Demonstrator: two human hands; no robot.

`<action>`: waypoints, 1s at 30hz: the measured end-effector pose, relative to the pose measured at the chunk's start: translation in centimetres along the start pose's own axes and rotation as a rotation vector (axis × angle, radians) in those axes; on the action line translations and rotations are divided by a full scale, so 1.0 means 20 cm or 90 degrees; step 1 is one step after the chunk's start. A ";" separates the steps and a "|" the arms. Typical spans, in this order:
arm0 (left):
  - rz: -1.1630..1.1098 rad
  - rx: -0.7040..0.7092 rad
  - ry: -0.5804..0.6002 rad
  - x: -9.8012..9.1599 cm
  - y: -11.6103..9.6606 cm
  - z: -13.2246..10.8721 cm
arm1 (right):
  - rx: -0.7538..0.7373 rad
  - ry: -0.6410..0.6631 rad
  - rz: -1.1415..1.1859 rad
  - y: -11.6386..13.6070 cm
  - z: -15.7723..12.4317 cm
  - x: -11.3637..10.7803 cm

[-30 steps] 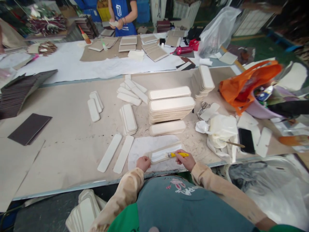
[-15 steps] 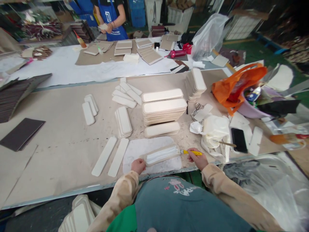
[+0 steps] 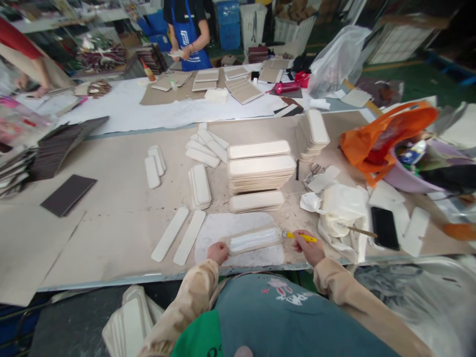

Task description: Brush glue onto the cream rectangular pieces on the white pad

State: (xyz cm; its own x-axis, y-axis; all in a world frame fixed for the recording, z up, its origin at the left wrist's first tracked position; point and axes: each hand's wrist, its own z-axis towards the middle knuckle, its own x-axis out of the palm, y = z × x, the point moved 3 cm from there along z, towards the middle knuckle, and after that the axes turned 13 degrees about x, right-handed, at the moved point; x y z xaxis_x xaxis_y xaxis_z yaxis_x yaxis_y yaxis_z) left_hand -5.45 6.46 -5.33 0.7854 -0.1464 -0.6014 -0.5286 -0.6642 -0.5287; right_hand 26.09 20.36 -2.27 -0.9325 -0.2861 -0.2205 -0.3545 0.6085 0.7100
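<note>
My right hand (image 3: pixel 309 246) is closed around the yellow handle of a brush (image 3: pixel 304 237). Its bristles touch the right end of a long strip with rounded corners (image 3: pixel 256 240), streaked with wet-looking white paste. At the strip's left end my left hand (image 3: pixel 218 253) pinches its edge with closed fingers. Under the strip lies a white sheet (image 3: pixel 211 228), flat on the table near its front edge. Two bare pale strips, one of them this strip (image 3: pixel 189 238), lie slanted to the left of the sheet. Behind it stands a tall stack of similar strips (image 3: pixel 261 171).
To the right are a white plastic-wrapped bundle (image 3: pixel 344 201) with a thin stick, a phone (image 3: pixel 385 228), scissors (image 3: pixel 316 170) and an orange bag (image 3: pixel 386 139). Dark sheets (image 3: pixel 69 194) lie at left. Across the table a person in a blue apron (image 3: pixel 189 39) holds a small piece.
The whole view has shifted, so the table's things appear further right, and another person's arm shows at far left. Both hands keep their holds; the brush stays at the strip's right end.
</note>
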 end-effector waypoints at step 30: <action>0.350 0.081 -0.179 -0.57 0.43 -0.11 | -0.149 -0.123 0.188 0.22 -0.20 -0.05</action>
State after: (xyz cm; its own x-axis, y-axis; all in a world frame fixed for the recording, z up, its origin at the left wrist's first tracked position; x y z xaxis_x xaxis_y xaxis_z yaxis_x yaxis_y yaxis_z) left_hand -18.27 0.71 -1.71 0.2819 -0.2319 -0.9310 -0.8786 -0.4521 -0.1535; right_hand 25.79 20.39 3.62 -0.9954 0.0322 -0.0907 -0.0663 0.4532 0.8890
